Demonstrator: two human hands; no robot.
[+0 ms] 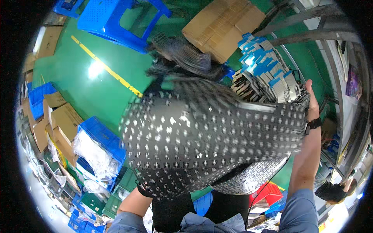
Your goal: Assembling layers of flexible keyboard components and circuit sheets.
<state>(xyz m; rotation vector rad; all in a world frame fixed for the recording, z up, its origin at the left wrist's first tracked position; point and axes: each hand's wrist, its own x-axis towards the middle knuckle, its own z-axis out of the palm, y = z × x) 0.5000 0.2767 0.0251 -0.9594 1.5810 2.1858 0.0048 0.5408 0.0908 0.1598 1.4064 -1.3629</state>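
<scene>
A large, floppy black sheet (217, 132) with rows of white marks spans the space before me, bulging and blurred by motion. Its lower fold shows a paler, densely patterned face (254, 176). At the sheet's right edge, my right hand (311, 95) grips it, thumb up and fingers hidden behind; a dark band circles that wrist. My left forearm (134, 202) reaches the sheet's lower left corner, where the sheet covers my left hand and its fingers. Just past the sheet's far right edge stands a dense pile of thin white-and-blue pieces (268, 66).
Beyond lie a cardboard box (223, 27), a blue plastic stool (110, 19) and a blurred dark shape (180, 54). Blue crates (103, 136) and open cartons (64, 120) line the left. A metal frame (330, 50) borders the right, with another person (336, 190) nearby. Behind me sits a red bin (268, 194).
</scene>
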